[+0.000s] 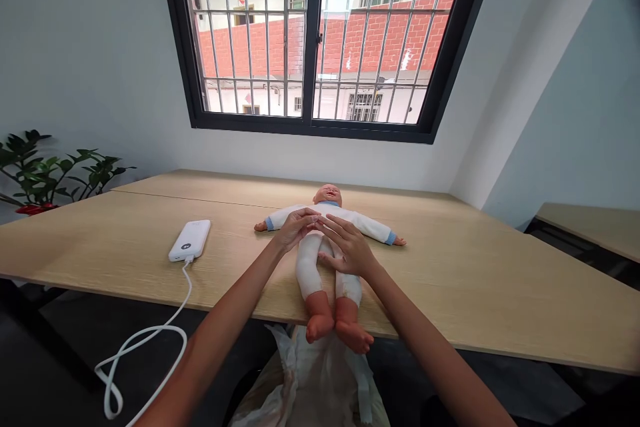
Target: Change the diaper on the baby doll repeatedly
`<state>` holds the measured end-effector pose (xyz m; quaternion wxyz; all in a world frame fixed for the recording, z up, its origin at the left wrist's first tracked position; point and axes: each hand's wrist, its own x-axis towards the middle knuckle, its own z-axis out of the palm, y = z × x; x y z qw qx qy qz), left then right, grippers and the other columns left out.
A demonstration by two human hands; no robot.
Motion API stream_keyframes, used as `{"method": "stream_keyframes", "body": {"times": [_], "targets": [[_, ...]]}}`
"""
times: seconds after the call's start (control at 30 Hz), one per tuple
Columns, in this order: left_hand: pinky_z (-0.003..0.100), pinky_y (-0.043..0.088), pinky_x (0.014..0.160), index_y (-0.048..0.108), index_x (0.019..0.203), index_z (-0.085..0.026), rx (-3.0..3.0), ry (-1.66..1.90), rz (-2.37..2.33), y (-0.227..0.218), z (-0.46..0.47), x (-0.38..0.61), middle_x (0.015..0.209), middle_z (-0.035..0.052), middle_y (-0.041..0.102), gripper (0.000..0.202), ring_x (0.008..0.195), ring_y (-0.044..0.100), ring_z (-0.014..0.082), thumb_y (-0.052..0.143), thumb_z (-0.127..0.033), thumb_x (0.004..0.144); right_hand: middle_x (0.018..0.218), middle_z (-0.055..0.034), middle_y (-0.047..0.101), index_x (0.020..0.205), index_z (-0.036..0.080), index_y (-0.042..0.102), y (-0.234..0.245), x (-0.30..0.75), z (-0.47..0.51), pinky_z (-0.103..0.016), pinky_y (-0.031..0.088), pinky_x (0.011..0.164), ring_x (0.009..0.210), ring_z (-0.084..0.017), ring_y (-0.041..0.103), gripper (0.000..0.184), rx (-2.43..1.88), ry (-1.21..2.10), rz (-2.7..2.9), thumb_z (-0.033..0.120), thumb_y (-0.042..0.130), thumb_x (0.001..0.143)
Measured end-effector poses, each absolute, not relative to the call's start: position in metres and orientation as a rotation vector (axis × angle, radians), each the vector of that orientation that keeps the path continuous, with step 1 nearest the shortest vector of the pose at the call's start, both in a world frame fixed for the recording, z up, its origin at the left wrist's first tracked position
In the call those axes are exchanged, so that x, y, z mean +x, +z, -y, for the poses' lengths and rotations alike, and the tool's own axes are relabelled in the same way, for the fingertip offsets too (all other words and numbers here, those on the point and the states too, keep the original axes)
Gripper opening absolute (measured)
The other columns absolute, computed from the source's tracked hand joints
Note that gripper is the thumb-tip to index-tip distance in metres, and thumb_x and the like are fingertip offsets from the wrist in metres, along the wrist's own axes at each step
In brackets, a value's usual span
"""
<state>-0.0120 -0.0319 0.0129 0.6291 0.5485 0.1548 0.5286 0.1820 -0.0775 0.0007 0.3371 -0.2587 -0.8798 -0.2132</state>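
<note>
Both of the person's hands are on a baby doll lying on its back at the middle of a pale wood table. The left hand lies over the doll's chest from the 8 o'clock side, and the right hand rests on its belly and upper thigh from 4 o'clock. Neither is clenched; both lie open with the fingers extended, fingertips almost meeting, and no clear grip shows (the doll's middle is mostly hidden beneath them). The doll wears one white outfit with blue cuffs, its two arms are spread, and its two bare feet poke past the table's near edge at 6 o'clock. At 9 o'clock sits one white power bank, its single white cable dropping over the edge and looping before the bottom of the view cuts it off. Below the table, a crinkled white sheet is hard to make out. Farther off, a leafy plant in a red pot is cut off at 10 o'clock — and a second table at 2 o'clock is cut off too. A barred window fills 12 o'clock.
</note>
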Motion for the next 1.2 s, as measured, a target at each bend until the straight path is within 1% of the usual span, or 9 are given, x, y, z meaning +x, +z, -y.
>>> {"method": "stream_keyframes", "body": {"times": [0.3, 0.4, 0.5, 0.63, 1.0, 1.2], "targets": [[0.03, 0.048, 0.082, 0.073, 0.076, -0.012, 1.239, 1.247, -0.352, 0.0059, 0.0255, -0.0124, 0.084, 0.0047, 0.071, 0.021, 0.084, 0.063, 0.0156, 0.084, -0.027, 0.067, 0.148, -0.0078, 0.048, 0.146, 0.02, 0.044, -0.0014, 0.1819, 0.0751, -0.045, 0.039, 0.112, 0.14, -0.025, 0.04, 0.059, -0.698, -0.502, 2.273, 0.044, 0.054, 0.093], [0.031, 0.047, 0.083, 0.073, 0.079, -0.012, 1.266, 1.233, -0.37, 0.0051, 0.0241, -0.014, 0.085, 0.005, 0.071, 0.022, 0.084, 0.063, 0.0164, 0.084, -0.029, 0.068, 0.149, -0.0068, 0.046, 0.147, 0.023, 0.042, -0.0014, 0.1818, 0.0751, -0.047, 0.039, 0.112, 0.14, -0.025, 0.04, 0.059, -0.703, -0.427, 2.279, 0.043, 0.054, 0.094], [0.031, 0.047, 0.081, 0.072, 0.081, -0.012, 1.274, 1.207, -0.391, 0.0047, 0.0233, -0.0147, 0.087, 0.0052, 0.071, 0.024, 0.083, 0.063, 0.0164, 0.084, -0.03, 0.068, 0.148, -0.0058, 0.048, 0.147, 0.026, 0.043, -0.0026, 0.1815, 0.0742, -0.049, 0.039, 0.113, 0.139, -0.025, 0.041, 0.056, -0.691, -0.282, 2.272, 0.04, 0.054, 0.094], [0.029, 0.046, 0.078, 0.071, 0.082, -0.012, 1.256, 1.17, -0.406, 0.0051, 0.0234, -0.0142, 0.087, 0.0056, 0.07, 0.028, 0.08, 0.063, 0.0151, 0.085, -0.03, 0.066, 0.146, -0.0058, 0.05, 0.146, 0.027, 0.044, -0.0054, 0.1807, 0.0726, -0.049, 0.038, 0.113, 0.138, -0.025, 0.042, 0.055, -0.657, -0.145, 2.222, 0.037, 0.056, 0.093], [0.029, 0.047, 0.077, 0.066, 0.082, -0.013, 1.25, 1.146, -0.377, 0.0068, 0.0256, -0.0154, 0.087, 0.004, 0.069, 0.032, 0.081, 0.063, 0.0147, 0.086, -0.031, 0.065, 0.147, -0.0055, 0.049, 0.146, 0.03, 0.043, -0.008, 0.1797, 0.0711, -0.05, 0.038, 0.113, 0.138, -0.025, 0.042, 0.055, -0.601, -0.116, 2.193, 0.034, 0.058, 0.093], [0.028, 0.048, 0.077, 0.061, 0.084, -0.014, 1.266, 1.127, -0.351, 0.0061, 0.0254, -0.017, 0.087, 0.0043, 0.07, 0.033, 0.081, 0.063, 0.014, 0.085, -0.031, 0.068, 0.146, -0.005, 0.049, 0.144, 0.03, 0.045, -0.007, 0.1778, 0.0728, -0.05, 0.037, 0.113, 0.137, -0.025, 0.042, 0.054, -0.582, -0.05, 2.177, 0.034, 0.059, 0.093]]}}
